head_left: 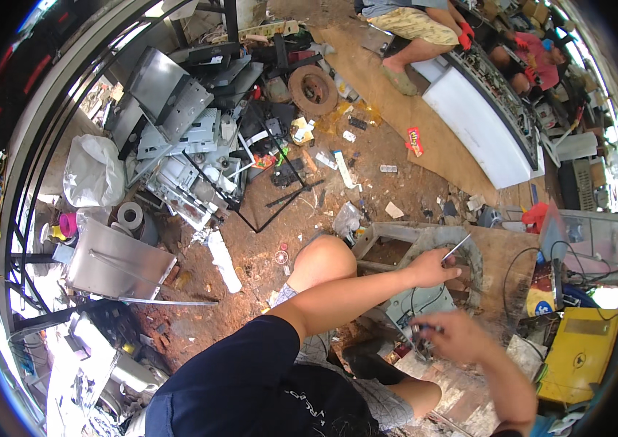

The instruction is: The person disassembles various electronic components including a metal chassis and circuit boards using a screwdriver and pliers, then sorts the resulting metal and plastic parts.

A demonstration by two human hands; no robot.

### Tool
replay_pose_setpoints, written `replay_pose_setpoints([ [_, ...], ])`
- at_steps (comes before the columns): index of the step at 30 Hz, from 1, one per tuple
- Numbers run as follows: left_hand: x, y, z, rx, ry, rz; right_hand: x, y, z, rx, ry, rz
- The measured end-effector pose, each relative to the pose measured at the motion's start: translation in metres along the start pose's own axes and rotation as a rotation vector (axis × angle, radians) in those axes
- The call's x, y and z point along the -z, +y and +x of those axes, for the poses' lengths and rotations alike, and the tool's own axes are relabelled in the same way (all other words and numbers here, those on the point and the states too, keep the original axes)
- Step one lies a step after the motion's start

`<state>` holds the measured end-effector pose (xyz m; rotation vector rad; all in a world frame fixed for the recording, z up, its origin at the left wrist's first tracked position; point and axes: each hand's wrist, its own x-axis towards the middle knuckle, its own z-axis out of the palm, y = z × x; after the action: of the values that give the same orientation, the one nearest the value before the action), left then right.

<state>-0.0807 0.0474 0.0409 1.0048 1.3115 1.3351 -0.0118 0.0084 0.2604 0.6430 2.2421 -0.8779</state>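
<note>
The head view shows the left hand [436, 268] held out over a grey curved metal housing [433, 244], its grip pinched on a thin silvery rod [457, 249], probably a screwdriver shaft, which slants up and to the right from the fingertips. The right hand [457, 336] is blurred, closed around a small dark part [420, 336] just beside the housing's near edge; what the part is cannot be told. The rod is judged stiff, light and smooth, so it is best gripped low near the fingers, where the pinch already sits, to stop it from rolling. The housing looks like rigid, heavy sheet metal with raw edges and should be taken by its thick rim rather than by its thin lip. It rests on a worn wooden board [502, 251] laid on the dirt floor [251, 251], with black cables [517, 269] looping across the board just to the right. A bare knee [321, 261] is raised close to the left of the housing and limits room on that side. A yellow case [579, 353] stands near the right hand, so little room is left there. Farther left, a heap of grey metal panels [178, 124] and a flat steel sheet [112, 266] lie well apart from the hands. Other people sit beyond, by a white appliance casing [480, 120].
</note>
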Motion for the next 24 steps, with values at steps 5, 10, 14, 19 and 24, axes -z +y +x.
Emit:
replay_pose_setpoints([
  [5, -0.001, 0.005, 0.005, -0.015, -0.019, 0.006, 0.115, -0.117, 0.114, 0.664, 0.573, -0.188],
  [10, -0.017, -0.042, 0.031, -0.075, 0.002, 0.005, 0.208, -0.237, 0.162, 0.923, 1.28, -0.237],
  [14, -0.005, -0.007, 0.008, 0.024, -0.061, 0.032, 0.146, -0.189, 0.11, 0.762, 1.052, -0.451],
  [19, -0.021, -0.032, 0.004, -0.3, -0.092, -0.184, 0.029, -0.052, 0.031, 0.5, 0.715, -0.024],
  [24, -0.023, -0.013, -0.002, 0.029, -0.218, 0.003, -0.097, 0.1, -0.037, 0.017, 0.954, 0.668],
])
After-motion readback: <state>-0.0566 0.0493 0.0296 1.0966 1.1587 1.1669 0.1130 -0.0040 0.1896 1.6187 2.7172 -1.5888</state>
